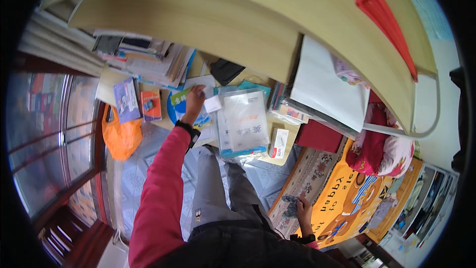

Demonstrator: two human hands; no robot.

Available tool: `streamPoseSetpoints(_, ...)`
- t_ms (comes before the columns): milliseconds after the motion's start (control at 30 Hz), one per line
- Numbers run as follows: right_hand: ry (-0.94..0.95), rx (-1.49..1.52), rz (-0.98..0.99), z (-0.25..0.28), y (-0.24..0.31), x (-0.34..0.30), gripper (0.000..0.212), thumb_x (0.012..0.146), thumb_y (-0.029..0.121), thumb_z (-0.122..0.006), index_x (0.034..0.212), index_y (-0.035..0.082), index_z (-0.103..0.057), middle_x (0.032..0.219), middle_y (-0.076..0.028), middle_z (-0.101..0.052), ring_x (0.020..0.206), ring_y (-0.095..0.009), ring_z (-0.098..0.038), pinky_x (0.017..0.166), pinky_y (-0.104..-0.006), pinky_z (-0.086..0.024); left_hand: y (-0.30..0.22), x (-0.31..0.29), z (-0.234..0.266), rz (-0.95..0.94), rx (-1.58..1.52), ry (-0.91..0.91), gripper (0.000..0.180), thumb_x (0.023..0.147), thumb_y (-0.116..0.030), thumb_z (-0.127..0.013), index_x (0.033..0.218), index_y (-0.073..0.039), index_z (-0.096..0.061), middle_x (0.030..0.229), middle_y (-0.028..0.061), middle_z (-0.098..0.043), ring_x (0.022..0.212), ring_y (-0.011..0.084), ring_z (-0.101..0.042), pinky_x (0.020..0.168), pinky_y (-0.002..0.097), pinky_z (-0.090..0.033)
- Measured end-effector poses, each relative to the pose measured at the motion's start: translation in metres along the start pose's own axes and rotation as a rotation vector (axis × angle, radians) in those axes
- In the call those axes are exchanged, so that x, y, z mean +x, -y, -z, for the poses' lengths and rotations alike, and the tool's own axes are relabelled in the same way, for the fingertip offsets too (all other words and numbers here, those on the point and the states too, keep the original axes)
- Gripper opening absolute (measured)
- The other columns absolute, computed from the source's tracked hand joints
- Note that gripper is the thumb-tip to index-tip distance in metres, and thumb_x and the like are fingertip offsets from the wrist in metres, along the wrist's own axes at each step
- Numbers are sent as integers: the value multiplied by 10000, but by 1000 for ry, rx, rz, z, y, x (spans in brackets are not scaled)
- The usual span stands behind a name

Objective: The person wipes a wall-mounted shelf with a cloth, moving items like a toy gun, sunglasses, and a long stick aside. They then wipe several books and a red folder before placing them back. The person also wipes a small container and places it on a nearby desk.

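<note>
My left hand [195, 102] reaches over the desk, fingers bent and close together, above a green and blue booklet [179, 98]. Whether it grips the booklet's edge is hidden. Beside those fingers is a small white block-like thing [213, 104]. To its right lies a stack of exercise books in clear plastic [243, 119]. Low on the right, away from the desk, my right hand [304, 211] is closed on a crumpled grey cloth [290, 205].
A white box [279, 143] stands at the desk's front edge. Piled books [158, 62], a purple book [127, 100] and an orange book [151, 105] lie left. An orange bag [121, 134] hangs there. A pale shelf [198, 25] overhangs the desk; a yellow bedspread [342, 193] lies right.
</note>
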State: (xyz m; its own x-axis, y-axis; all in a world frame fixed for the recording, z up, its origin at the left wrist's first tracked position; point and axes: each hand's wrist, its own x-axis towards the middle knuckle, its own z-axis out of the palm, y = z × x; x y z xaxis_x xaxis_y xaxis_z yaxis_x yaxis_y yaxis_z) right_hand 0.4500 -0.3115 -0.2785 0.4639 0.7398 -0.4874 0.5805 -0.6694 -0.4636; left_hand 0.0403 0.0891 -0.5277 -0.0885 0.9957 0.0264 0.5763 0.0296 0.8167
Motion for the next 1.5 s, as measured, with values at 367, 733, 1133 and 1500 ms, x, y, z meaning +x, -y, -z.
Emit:
streamPoseSetpoints(367,-193,187,135,57,110,41,192,819,152,-652,894,-24,-643,801,-165,-663,751,-244,-644,739,-337,-489,-184,-79,34,208,-710,324,188,930,-138,-574,1024,13,-633,910,54,-655,822,118,-620,742,257,-505)
streamPoseSetpoints(733,-111,749,413,172,260,253,342,773,23,-534,1098,-51,-611,942,-72,-647,845,-173,-619,745,-266,-483,-415,23,-4,-426,-592,177,391,846,-234,-693,1136,10,-597,1126,103,-632,1042,202,-584,882,311,-474)
streamPoseSetpoints(1133,-34,766,564,142,276,262,549,712,-41,-592,1255,-43,-507,1229,-137,-590,963,-175,-595,792,-278,-474,-453,79,-72,-547,-474,589,527,695,-278,-820,1110,-12,-634,1106,127,-654,1004,220,-608,852,328,-474)
streamPoseSetpoints(1500,129,540,643,98,298,158,838,681,-33,-549,1468,20,-263,1430,-172,-415,1354,-243,-358,1083,-309,-277,-394,-2,36,-505,-349,311,1160,587,-297,-897,1437,49,-188,1394,219,-382,1296,283,-412,1050,367,-353)
